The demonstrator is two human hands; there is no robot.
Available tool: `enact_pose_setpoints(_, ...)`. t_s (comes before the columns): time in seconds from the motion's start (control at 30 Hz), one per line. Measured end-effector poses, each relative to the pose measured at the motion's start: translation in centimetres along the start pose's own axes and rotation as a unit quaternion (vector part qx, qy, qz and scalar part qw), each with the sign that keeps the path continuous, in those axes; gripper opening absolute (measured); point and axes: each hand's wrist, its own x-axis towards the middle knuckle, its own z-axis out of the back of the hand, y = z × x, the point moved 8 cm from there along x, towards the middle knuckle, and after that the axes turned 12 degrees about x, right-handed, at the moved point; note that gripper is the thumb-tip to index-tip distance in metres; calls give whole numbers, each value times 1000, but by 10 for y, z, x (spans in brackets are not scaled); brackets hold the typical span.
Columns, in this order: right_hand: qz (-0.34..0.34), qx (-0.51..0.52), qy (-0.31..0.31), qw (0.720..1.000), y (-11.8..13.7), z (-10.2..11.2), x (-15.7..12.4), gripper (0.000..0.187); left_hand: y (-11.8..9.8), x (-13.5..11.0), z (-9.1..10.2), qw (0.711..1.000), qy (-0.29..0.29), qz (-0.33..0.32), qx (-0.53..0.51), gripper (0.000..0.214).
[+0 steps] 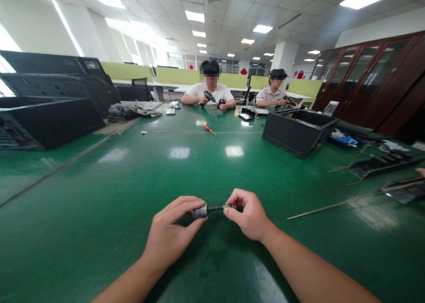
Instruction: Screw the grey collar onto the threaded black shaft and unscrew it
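Over the green table, my two hands hold a small metal part between them, a grey cylinder [199, 211] with a thin dark shaft [216, 208] sticking out to the right. My left hand [172, 225] pinches the cylinder between thumb and fingers. At the other end, my right hand [247, 214] grips the ridged, spiral-looking tip [229, 206] of the shaft with thumb and fingertips. The part lies roughly level. Fingers partly cover both its ends, and its exact kind cannot be made out.
Across the green table [166, 174], an orange screwdriver [210, 130] lies beyond my hands. A black metal case [297, 132] stands right, near thin brass-coloured rods [335, 203]. More black cases [49, 121] stand left. Two people [209, 90] sit opposite holding power drills.
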Motion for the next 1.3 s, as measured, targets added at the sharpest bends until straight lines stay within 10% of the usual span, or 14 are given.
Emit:
enact_pose_setpoints(0.9,-38,58,3,998,-11,1,2,15,15,3,6,999,-13,46,-3,16)
enact_pose_setpoints(1.3,-21,308,-93,947,-12,24,9,22,58,-9,4,968,-41,245,-46,48)
